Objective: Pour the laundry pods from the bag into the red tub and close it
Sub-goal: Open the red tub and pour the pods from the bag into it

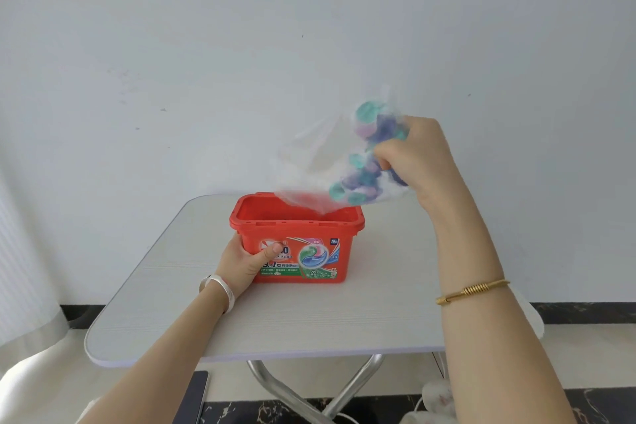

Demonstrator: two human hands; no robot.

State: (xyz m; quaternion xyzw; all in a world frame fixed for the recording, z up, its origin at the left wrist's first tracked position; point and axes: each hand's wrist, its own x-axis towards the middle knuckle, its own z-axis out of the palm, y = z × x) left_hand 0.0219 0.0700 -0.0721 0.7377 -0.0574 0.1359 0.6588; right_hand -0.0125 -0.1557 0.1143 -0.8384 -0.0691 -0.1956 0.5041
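Observation:
The red tub stands open on the small white table, its printed label facing me. No lid shows. My left hand grips the tub's near left corner, thumb across the label. My right hand holds a clear plastic bag tilted above the tub's right side, its mouth hanging down over the opening. Several teal, purple and pink laundry pods are bunched inside the bag near my fingers. The tub's inside looks bare where I can see it.
A white wall rises right behind the table. The table has folding metal legs below its front edge. A pale curtain hangs at the left. Dark floor tiles and a dark flat object lie below.

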